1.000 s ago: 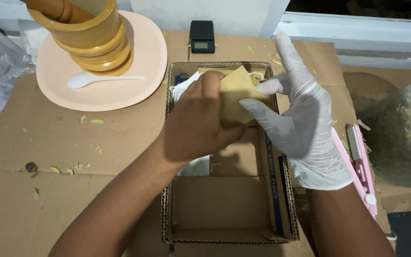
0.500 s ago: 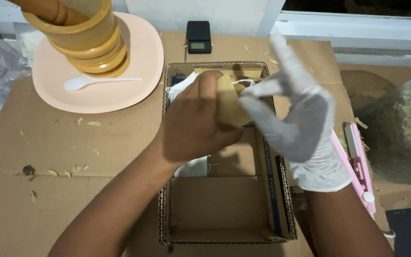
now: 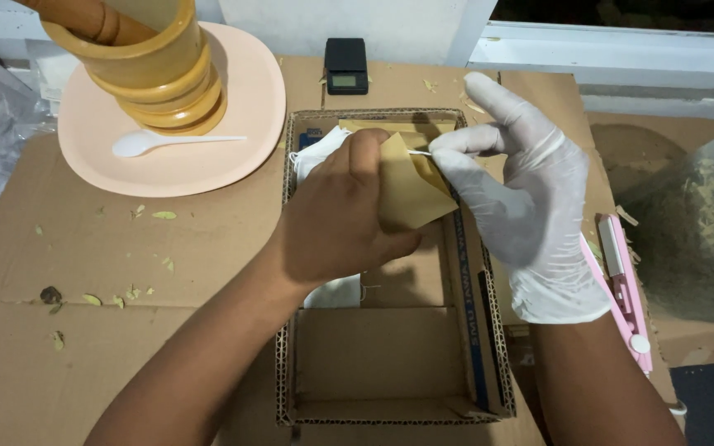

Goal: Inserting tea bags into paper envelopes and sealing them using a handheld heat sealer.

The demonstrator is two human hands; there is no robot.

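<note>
Over the open cardboard box (image 3: pixel 390 363), both hands work one small tan paper pouch (image 3: pixel 406 194). The bare left hand (image 3: pixel 336 223) wraps it from the left, thumb and fingers closed on its lower half, so the pouch sits above the far part of the box, not resting on anything. The gloved right hand (image 3: pixel 530 206) comes in from the right, thumb and forefinger pinched tight on a thin white string (image 3: pixel 420 153) at the pouch's upper edge, the other fingers fanned out and free. The pouch looks light and limp, thin paper that will crease or tear if squeezed hard, so the flat faces low down are the safe hold, as the left hand has it; the string is slight and likely slips in a glove unless nipped near its end. Its long axis seems to run from near-left to far-right, tilted, with the near-right corner pointing down into the box, though the left hand hides much of it. White cloth or paper (image 3: pixel 316 157) lies in the box under the left hand. On the cardboard-covered tabletop (image 3: pixel 84 248): a pink plate (image 3: pixel 208 157) with a white spoon (image 3: pixel 167 143) and a wooden mortar (image 3: pixel 154 70) far left, a small black scale (image 3: pixel 346 66) far, a pink tool (image 3: pixel 621 289) right.
</note>
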